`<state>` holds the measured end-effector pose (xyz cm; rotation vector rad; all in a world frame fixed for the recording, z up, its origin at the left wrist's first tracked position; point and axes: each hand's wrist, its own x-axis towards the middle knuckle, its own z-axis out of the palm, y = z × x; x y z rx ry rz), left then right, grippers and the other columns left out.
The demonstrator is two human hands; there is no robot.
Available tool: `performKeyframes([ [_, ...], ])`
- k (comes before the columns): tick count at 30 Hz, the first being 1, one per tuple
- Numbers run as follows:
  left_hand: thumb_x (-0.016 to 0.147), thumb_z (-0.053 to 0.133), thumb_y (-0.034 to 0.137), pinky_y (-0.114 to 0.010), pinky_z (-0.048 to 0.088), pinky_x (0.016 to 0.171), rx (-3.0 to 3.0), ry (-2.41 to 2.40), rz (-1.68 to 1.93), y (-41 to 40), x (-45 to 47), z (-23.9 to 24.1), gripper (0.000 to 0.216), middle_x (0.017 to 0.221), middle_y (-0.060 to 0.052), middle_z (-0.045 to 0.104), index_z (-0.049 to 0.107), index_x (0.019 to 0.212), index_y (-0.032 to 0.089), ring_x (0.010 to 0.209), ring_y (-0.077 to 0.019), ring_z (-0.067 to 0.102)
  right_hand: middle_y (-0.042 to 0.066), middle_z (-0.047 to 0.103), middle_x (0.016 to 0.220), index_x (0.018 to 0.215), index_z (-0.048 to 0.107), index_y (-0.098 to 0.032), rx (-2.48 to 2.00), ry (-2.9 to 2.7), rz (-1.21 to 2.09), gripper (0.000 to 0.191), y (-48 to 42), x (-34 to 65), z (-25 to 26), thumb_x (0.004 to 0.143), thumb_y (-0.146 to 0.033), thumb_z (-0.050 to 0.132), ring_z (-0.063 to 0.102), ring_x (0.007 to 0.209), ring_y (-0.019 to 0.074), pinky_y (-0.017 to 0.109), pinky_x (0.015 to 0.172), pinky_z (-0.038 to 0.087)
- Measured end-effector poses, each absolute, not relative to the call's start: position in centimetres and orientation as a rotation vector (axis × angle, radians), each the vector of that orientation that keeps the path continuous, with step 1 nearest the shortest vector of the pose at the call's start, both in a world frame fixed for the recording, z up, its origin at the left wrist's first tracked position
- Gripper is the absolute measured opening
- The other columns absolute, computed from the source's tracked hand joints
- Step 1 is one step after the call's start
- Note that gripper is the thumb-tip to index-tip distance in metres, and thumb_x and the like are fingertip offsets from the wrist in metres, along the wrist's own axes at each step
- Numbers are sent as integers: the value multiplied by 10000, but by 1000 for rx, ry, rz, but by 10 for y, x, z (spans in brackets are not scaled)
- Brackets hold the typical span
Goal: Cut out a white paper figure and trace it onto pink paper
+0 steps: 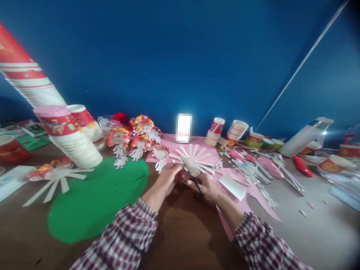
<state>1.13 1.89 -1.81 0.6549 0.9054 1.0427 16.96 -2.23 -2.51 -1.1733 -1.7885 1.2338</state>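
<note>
Scissors (198, 185) with dark handles are in my right hand (208, 187), their blades angled up and left. My left hand (168, 178) is pinched beside the blades on a small pale paper cut-out (192, 167), whose edges are partly hidden by the fingers. Directly behind both hands, a paper cup cut into spread white strips (206, 154) lies on a pink paper sheet (168, 141). To the left of my left hand stand several white paper figures (137, 154) with red and yellow ruffled rings around their heads.
A green oval sheet (98, 198) lies at the left, with stacked paper cups (75, 144) behind it. More cup stacks (215, 131) stand at the back right. Pink paper scraps (253, 195), sticks and a red glossy object (302, 166) litter the right. A blue wall (180, 56) rises behind.
</note>
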Motion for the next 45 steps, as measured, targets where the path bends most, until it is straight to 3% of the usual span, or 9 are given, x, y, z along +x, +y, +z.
performKeyframes([
  [14,621,717,299,-162,401,478,787,850,1018,14,15,-17,219,540,18,531,594,635,119,503,-64,503,-17,477,514,597,528,-137,-1180,-1750,1233,388,-23,172,-28,775,-473,603,409,513,92,201,466,305],
  [21,579,742,305,-166,399,493,748,868,1033,14,15,-17,248,543,26,522,606,648,110,503,-57,496,-28,462,512,648,563,-144,-1114,-1748,1246,337,-22,172,-28,784,-450,602,417,535,102,211,507,330],
  [27,587,743,294,-161,394,484,746,831,1030,13,15,-17,245,531,30,512,589,630,108,497,-55,500,-28,467,507,646,560,-141,-1127,-1728,1259,313,-21,173,-32,781,-417,619,394,491,85,196,453,297],
  [36,646,716,187,-143,434,475,503,726,1279,29,-1,-12,137,576,11,581,609,682,108,494,-50,533,-13,522,644,990,632,-128,-1129,-1715,1373,352,-21,171,-31,733,-364,680,442,534,71,175,466,334],
  [41,705,637,101,-120,459,504,297,605,1426,38,-10,-7,23,632,-2,617,615,710,104,523,-37,554,-26,529,674,951,618,-151,-1067,-1566,1506,383,-21,170,-29,623,-271,777,448,546,62,165,458,321],
  [45,664,687,126,-127,465,524,372,622,1428,33,-1,-14,87,618,5,607,609,698,105,530,-40,553,-23,582,731,909,564,-194,-944,-1179,1494,366,-19,166,-30,622,-258,781,485,521,61,171,456,362],
])
